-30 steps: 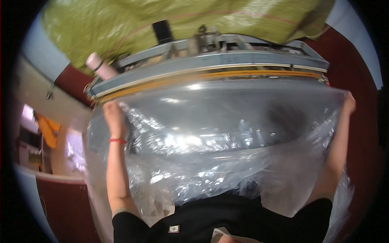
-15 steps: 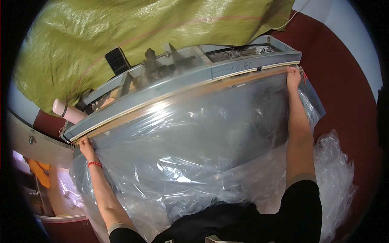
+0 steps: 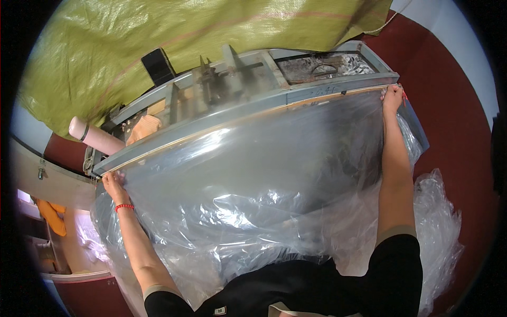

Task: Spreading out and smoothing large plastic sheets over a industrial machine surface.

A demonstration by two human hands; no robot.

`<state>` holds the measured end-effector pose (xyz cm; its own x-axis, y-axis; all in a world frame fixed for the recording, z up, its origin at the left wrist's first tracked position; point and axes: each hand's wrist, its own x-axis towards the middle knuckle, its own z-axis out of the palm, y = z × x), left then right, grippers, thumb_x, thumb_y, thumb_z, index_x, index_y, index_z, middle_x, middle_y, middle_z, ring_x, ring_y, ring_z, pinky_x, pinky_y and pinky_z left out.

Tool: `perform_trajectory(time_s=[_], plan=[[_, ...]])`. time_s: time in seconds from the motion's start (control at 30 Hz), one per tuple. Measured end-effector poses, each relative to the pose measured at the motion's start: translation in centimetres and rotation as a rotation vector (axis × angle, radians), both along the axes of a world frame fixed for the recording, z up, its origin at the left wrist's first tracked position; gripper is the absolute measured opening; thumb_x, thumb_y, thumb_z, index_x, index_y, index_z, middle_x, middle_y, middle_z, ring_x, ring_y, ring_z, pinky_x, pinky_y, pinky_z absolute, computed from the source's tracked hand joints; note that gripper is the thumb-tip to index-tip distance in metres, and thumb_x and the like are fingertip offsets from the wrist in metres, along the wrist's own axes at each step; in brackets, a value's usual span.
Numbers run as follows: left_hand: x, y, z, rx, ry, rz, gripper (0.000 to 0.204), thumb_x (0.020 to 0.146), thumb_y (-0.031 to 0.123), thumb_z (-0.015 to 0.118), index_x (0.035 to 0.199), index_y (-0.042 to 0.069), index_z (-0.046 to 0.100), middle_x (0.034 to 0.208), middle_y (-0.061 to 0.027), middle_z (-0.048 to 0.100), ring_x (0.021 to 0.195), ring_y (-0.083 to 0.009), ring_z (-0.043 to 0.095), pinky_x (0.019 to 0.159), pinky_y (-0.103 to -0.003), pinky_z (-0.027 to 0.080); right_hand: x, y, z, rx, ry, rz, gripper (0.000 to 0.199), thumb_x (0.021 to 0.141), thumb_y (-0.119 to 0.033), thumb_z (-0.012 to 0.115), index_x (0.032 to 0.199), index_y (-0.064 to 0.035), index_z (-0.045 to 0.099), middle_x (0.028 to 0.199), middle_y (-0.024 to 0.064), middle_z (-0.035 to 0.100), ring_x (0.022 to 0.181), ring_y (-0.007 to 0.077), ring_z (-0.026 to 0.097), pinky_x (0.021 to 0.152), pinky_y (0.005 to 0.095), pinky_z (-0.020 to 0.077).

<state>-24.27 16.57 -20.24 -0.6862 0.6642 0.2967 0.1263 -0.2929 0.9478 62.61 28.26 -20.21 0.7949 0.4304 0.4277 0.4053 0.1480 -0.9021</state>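
Note:
A wide sheet of clear plastic film (image 3: pixel 248 153) stretches between my two hands and falls in shiny folds toward my body. My left hand (image 3: pixel 112 185), with a red bead bracelet on the wrist, pinches the film at its far left corner. At the far right corner my right hand (image 3: pixel 392 96) is closed on the same sheet. The film's far edge runs along a long grey metal frame (image 3: pixel 232 112), which has a pale strip under its front bar. Both hands are close beside the ends of that bar.
Behind the bar, the frame holds blurred metal parts and an orange glove (image 3: pixel 145 128). A black phone (image 3: pixel 157 66) leans at its back; a pink bottle (image 3: pixel 95 136) lies at its left end. A yellow-green woven sheet (image 3: pixel 174 31) hangs behind. More crumpled film (image 3: pixel 435 227) lies right.
The frame's bar has come down over the wooden strip, which now shows much narrower. More of the frame's inside is visible. Both hands still grip the film and have shifted slightly.

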Motion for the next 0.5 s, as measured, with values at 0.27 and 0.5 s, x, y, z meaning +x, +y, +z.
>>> perform_trajectory(time_s=[0.27,0.5], plan=[[3.9,-3.7,4.0,-0.196,0.166,-0.173,0.004,0.081,0.012,0.051,0.083,0.009,0.049,0.072,0.0008,0.05,0.062,-0.0075,0.047,0.056,-0.019,0.037,-0.6,-6.1,2.7,-0.254,-0.37,0.231,0.027,0.078,-0.025,0.06,0.084,0.0011,0.064,0.076,0.0056,0.063,0.069,0.0105,0.056,0.067,0.0251,0.044],[9.9,-12.0,9.5,-0.169,0.372,-0.395,0.003,0.08,0.004,0.049,0.082,0.005,0.051,0.077,0.0012,0.051,0.07,-0.0075,0.05,0.063,-0.021,0.041,5.0,-15.1,5.1,-0.269,-0.499,-0.349,0.021,0.078,-0.022,0.056,0.086,-0.005,0.065,0.084,0.0115,0.064,0.08,0.0216,0.06,0.073,0.0321,0.0452]])
